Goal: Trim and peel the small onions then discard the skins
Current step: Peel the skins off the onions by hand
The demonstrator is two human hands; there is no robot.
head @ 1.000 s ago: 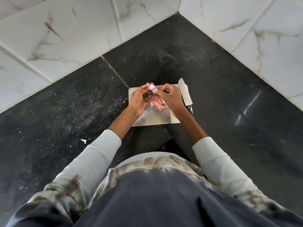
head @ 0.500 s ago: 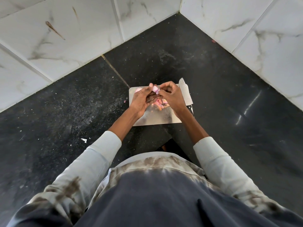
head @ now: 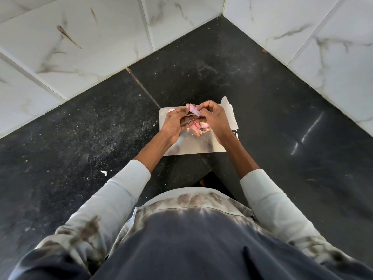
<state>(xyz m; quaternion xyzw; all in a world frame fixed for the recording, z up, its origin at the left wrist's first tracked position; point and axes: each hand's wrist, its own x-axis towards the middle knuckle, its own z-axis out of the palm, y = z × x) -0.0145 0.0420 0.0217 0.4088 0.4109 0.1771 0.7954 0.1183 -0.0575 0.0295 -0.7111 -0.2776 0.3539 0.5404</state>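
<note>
Pinching small onion between both hands, above board.

This is looking like a home kitchen corner. A dark speckled stone counter is filling the middle of the frame, and white marble-look wall tiles are meeting in a corner at the upper middle and running off toward the upper left and upper right. A pale cutting board is lying at the centre, with a broad knife resting along its right edge and pinkish onion skins sitting on it.
</note>
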